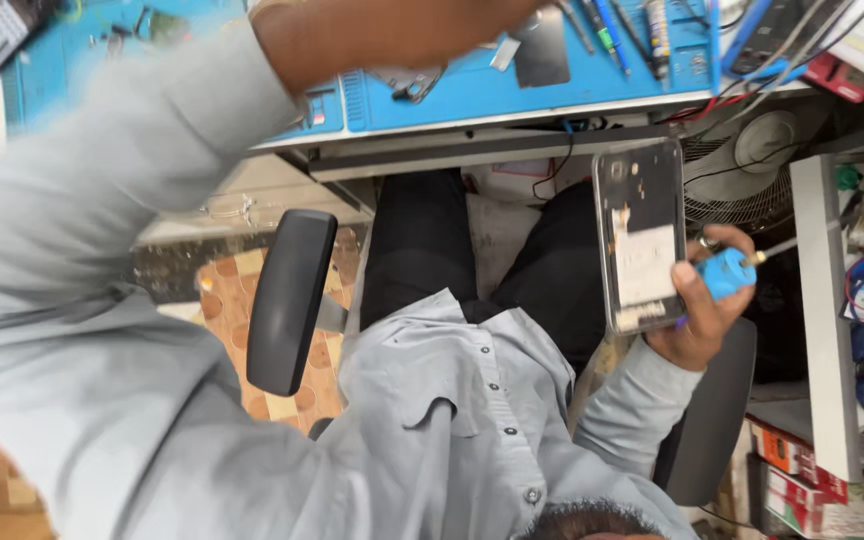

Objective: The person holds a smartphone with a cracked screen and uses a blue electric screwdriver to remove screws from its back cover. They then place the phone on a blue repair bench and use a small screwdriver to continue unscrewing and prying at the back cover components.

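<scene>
Shirt point(432, 400): grey, buttoned, filling the bottom of the view, closest to the camera.
Right hand point(700, 318): raised beside the lap, closed around two things at once, the phone's lower edge and a screwdriver.
Phone point(640, 235): upright in the right hand, back cover off, dark inside with a pale rectangular patch, thumb pressed on its right edge.
Screwdriver point(727, 272): blue handle tucked between the fingers just right of the phone, thin shaft pointing off to the right.
Armrest point(290, 300): black, padded, left of the lap.
Trousers point(422, 240): dark, running under the desk.
Floor point(232, 290): patterned tiles, showing beside the armrest.
Left arm point(382, 40): sleeve pushed up, forearm bare, stretched over the desk; left hand cut off by the top edge, grip impossible to tell.
Desk point(472, 135): pale front edge, blue work mat point(552, 95) on top.
Tools point(612, 30): pens and drivers in a row at the mat's far right.
Fan point(742, 170): white, under the desk at right.
Shelf point(822, 300): white, crowded with small items at far right.
</scene>
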